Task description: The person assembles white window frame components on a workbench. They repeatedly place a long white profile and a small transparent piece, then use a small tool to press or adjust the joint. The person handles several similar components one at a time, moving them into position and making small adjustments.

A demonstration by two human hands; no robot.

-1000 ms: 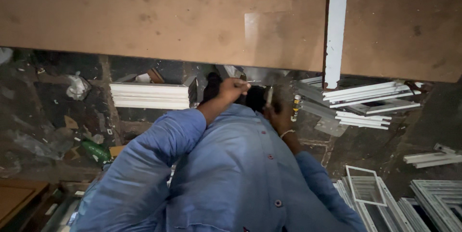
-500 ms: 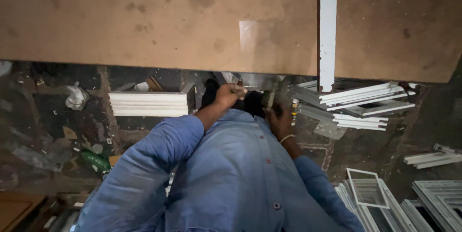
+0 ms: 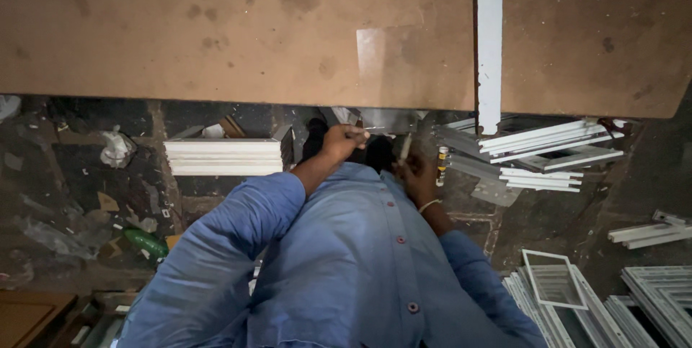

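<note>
The left hand (image 3: 344, 140) was closed in a fist just under the near edge of the brown board (image 3: 238, 31), and it seemed to grip something thin and pale, but I could not tell what this thing was. The right hand (image 3: 417, 175) was curled too, and it held a small slender tool (image 3: 405, 147), maybe a pencil or a blade, which pointed up toward the board's edge. Both hands were close together in front of the blue shirt (image 3: 346, 261), over a dark object that was too shadowed to name. As for progress, I would judge that the work at the edge was in the middle: a long white strip (image 3: 489, 38) already lay flat across the board, while many other pieces waited below. The board looked like pressed fibre, matte and stained with dark spots. On the dirty dark floor there were a stack of white profiles (image 3: 223, 156) at the left, loose white profiles (image 3: 548, 147) at the right, finished white frames (image 3: 555, 287) with ribbed sections, a green bottle (image 3: 146, 241) and crumpled plastic (image 3: 115, 149).
</note>
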